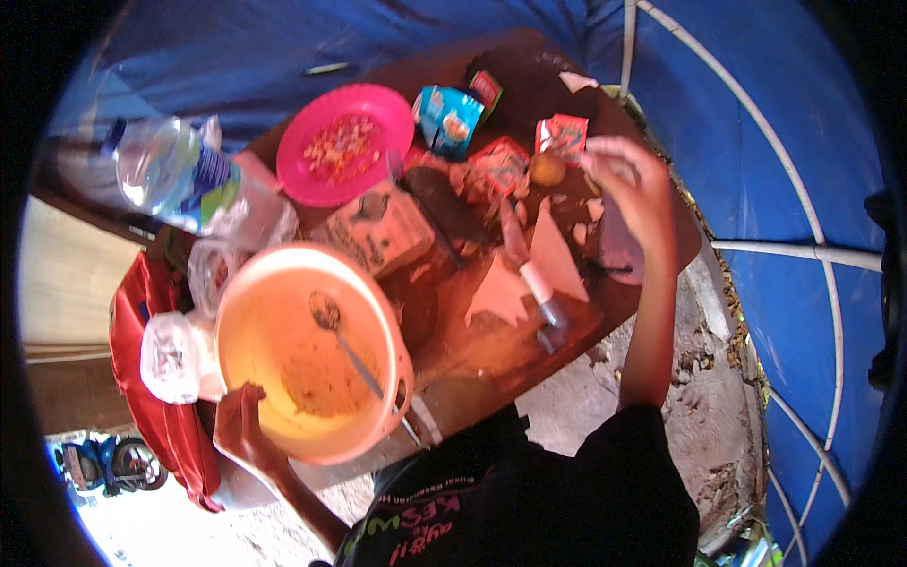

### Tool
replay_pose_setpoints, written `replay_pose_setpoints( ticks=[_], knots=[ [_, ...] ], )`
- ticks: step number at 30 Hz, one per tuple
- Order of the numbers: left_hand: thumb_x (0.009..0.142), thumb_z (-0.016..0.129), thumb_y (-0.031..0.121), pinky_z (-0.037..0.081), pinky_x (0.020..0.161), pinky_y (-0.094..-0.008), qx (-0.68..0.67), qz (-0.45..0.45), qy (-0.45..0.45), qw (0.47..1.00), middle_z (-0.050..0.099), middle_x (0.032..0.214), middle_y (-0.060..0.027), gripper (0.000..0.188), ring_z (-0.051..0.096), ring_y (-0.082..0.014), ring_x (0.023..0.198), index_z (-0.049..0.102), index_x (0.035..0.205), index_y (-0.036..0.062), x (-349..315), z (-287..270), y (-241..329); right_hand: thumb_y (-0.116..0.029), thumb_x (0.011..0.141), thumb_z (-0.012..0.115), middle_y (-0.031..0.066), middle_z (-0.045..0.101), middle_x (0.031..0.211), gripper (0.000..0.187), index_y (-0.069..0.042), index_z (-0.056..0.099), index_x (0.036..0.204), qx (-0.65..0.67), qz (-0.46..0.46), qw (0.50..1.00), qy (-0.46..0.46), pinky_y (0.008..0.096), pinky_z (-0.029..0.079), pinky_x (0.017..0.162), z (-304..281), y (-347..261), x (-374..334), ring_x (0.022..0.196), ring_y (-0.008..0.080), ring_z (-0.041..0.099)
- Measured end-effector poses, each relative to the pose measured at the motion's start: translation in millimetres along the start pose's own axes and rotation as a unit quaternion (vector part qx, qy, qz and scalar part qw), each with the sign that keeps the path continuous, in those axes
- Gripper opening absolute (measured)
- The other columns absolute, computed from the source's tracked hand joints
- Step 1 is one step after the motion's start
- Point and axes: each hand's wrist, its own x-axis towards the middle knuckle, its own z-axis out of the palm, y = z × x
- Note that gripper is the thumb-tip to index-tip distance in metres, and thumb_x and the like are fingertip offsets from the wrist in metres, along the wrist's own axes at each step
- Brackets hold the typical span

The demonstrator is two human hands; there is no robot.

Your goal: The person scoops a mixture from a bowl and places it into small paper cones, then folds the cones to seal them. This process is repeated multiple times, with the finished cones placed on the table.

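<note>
Table (453,376) bears one basin (269,326), one plate (299,176), with two hands (244,427) (641,194) above.

Blue sheeting (860,142) sweeps up the right side, white pipes (794,250) curving across it, and there's more blue along the back! Rough grey floor (704,425) below, brown table (453,364) mid-scene; over left, a pale panel (71,274), then glaring light around a blue motorbike (85,468)!

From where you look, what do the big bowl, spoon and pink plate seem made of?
Big bowl: probably smooth plastic, with a moulded handle slot. Spoon: likely metal, shiny, its grey handle catching light. Pink plate: perhaps smooth plastic, in one solid colour.
</note>
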Motion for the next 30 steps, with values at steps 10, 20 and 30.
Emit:
replay_pose_setpoints(
  ticks=[10,20,30],
  knots=[
    [0.096,0.066,0.018,0.047,0.070,-0.0251,-0.037,-0.025,-0.049,0.998,0.067,0.069,-0.0065,0.028,0.060,-0.0108,0.065,0.069,0.078,-0.0034,3,3,11,-0.012,0.078,0.080,0.0104,0.063,0.113,0.028,0.000,0.073,0.103,-0.318,-0.033,0.945,-0.071,0.0379,0.049,0.090,90,-53,-122,0.103,0.0260,0.061],
    [0.098,0.065,0.027,0.044,0.075,-0.0276,-0.064,-0.022,-0.034,0.997,0.066,0.065,-0.0067,0.042,0.056,-0.0098,0.065,0.068,0.069,-0.0036,3,3,10,-0.015,0.069,0.087,0.0118,0.050,0.139,0.045,-0.004,0.069,0.109,-0.270,-0.029,0.957,-0.099,0.0437,0.037,0.109,106,-30,-114,0.130,0.0332,0.045],
    [0.096,0.067,0.025,0.044,0.077,-0.0267,-0.030,-0.025,-0.062,0.997,0.067,0.069,-0.0036,0.035,0.057,-0.0087,0.070,0.070,0.075,-0.0028,5,3,13,-0.015,0.065,0.088,0.0143,0.053,0.132,0.038,-0.010,0.070,0.099,-0.212,-0.043,0.970,-0.109,0.0454,0.036,0.109,97,1,-105,0.128,0.0357,0.046]
  ],
)
